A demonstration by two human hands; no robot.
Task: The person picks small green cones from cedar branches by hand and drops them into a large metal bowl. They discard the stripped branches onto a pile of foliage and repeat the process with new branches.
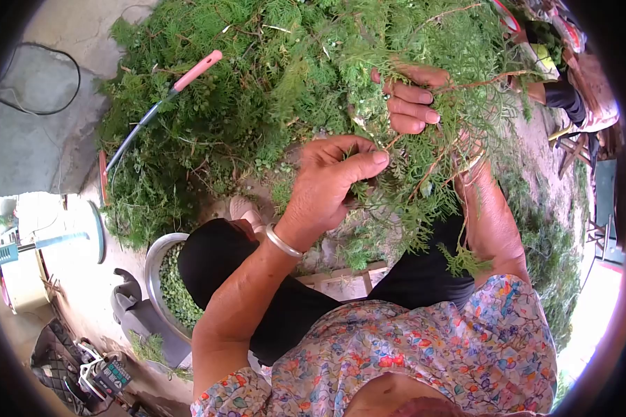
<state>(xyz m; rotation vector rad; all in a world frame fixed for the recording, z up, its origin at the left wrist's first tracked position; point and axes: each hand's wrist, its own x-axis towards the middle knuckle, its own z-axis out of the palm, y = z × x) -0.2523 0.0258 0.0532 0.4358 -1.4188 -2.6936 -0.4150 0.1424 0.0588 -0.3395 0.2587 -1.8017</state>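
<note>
My left hand [334,177], with a silver bangle at the wrist, has thumb and fingers pinched together at the edge of a leafy green branch [424,181]. Curled around the upper part of that branch is my right hand [417,101], its palm partly hidden by foliage. The branch has thin brown stems and hangs down over my right forearm. Behind both hands lies a big heap of cut green branches [257,90]. A metal basin [152,278] holding small green pieces stands beside my left knee.
A tool with a pink handle [197,71] and curved metal rod lies on the heap at the left. A black cable [78,76] loops over grey concrete. At the upper right, another person's dark-clad leg [567,97] shows near a wooden stool [572,149].
</note>
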